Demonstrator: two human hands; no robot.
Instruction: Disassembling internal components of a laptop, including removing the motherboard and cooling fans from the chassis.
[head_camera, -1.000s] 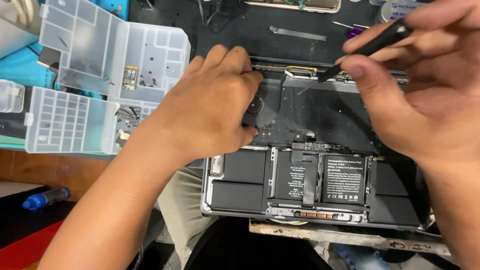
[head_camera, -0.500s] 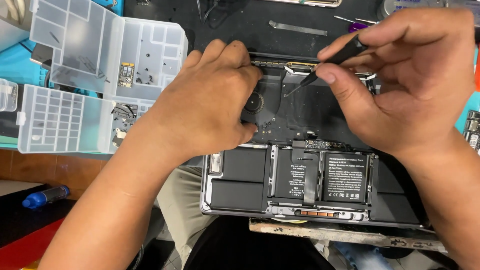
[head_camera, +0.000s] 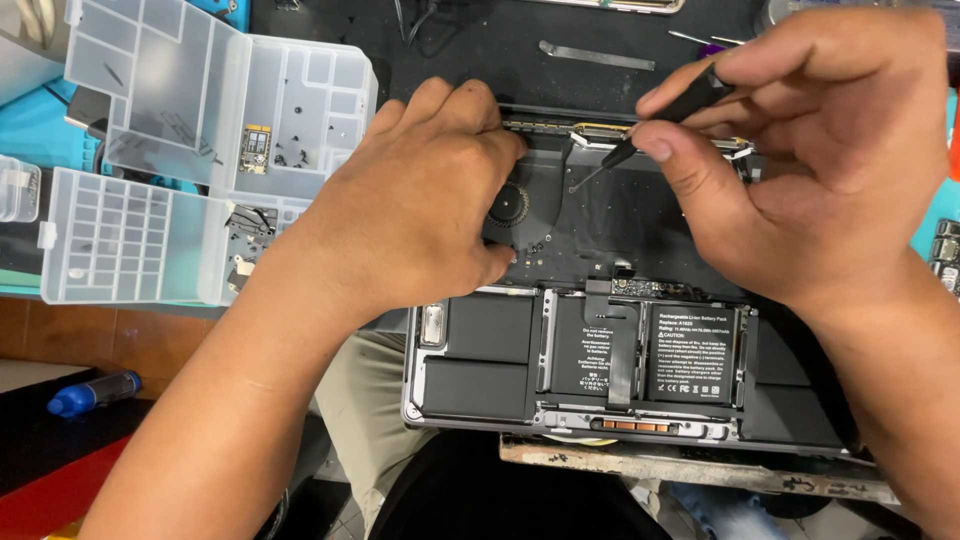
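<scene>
An opened laptop (head_camera: 620, 400) lies bottom-side up in front of me, its black battery cells and dark logic board exposed. My left hand (head_camera: 420, 200) rests palm-down on the board's left part, beside the round fan (head_camera: 512, 205), with fingers curled and holding nothing I can see. My right hand (head_camera: 810, 160) pinches a thin black screwdriver (head_camera: 660, 120), its tip touching the board near the hinge edge at the top centre.
Two clear plastic compartment boxes (head_camera: 200, 150) stand open at the left, holding small screws and parts. A metal pry tool (head_camera: 595, 55) lies on the black mat behind the laptop. A blue marker (head_camera: 95, 392) sits lower left. The laptop overhangs the bench's front edge above my lap.
My right hand has come down and left, bringing the screwdriver tip from above the hinge area onto the board. My left hand has stayed on the board.
</scene>
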